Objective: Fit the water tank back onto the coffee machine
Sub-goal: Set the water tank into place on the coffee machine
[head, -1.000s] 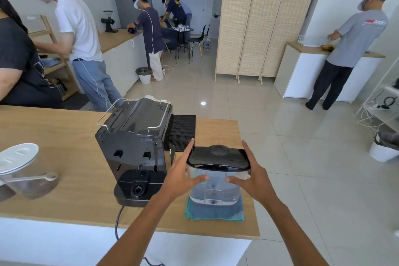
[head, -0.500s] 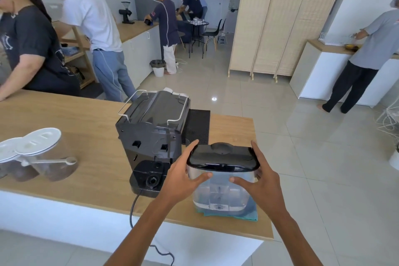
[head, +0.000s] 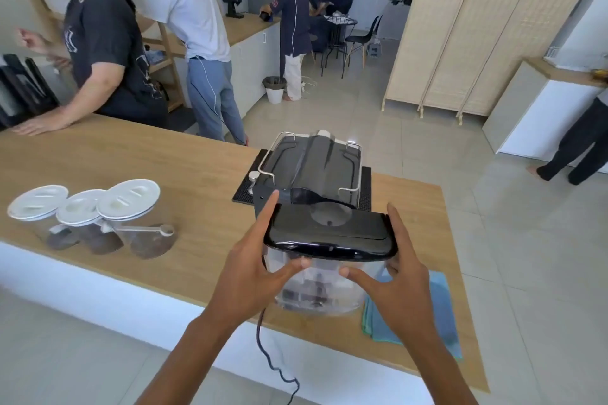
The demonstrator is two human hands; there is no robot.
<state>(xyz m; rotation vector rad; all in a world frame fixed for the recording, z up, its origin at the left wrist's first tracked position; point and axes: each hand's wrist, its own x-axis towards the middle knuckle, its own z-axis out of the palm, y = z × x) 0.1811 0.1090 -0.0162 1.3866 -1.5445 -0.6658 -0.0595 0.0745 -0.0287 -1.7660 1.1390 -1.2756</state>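
The water tank is clear plastic with a glossy black lid. I hold it in the air with both hands, right behind the black coffee machine on the wooden counter. My left hand grips its left side, thumb across the front. On the tank's right side sits my right hand, thumb also on the front. The tank hides the machine's back face.
Three clear jars with white lids stand at the left of the counter. A blue cloth lies at the right, near the edge. A black power cable hangs off the front. Several people stand beyond the counter.
I have lifted the tank off the blue cloth and carried it left, up against the back of the coffee machine. My view has shifted right, so the jars show fully.
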